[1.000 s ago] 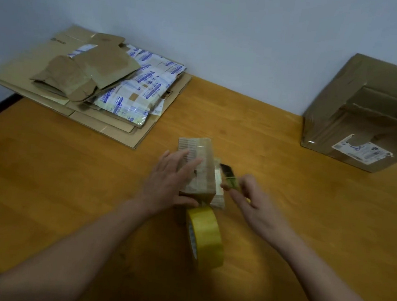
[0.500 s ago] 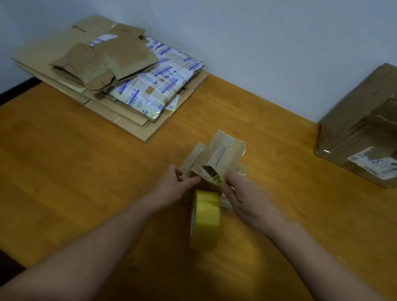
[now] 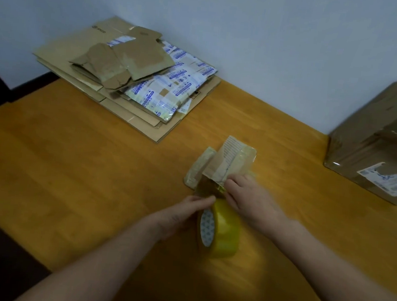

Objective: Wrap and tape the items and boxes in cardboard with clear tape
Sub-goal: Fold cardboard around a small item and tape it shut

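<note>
A small taped cardboard packet (image 3: 227, 163) stands tilted on the wooden table (image 3: 93, 176), its flaps raised. A yellowish roll of tape (image 3: 221, 227) stands on edge just in front of it, a strip running up to the packet. My left hand (image 3: 183, 217) pinches the packet's near lower edge beside the roll. My right hand (image 3: 250, 201) grips the packet's near right side, fingers curled at the tape; a small dark-yellow object shows between my fingertips, too blurred to name.
A pile of flattened cardboard and printed mailers (image 3: 132, 76) lies at the far left against the wall. A large brown box (image 3: 382, 143) with a shipping label sits at the far right. The table's left edge drops to a dark floor.
My left hand slid off the packet's top down to its near edge. The packet tipped up and its flaps opened. My right hand closed in on it beside the roll.
</note>
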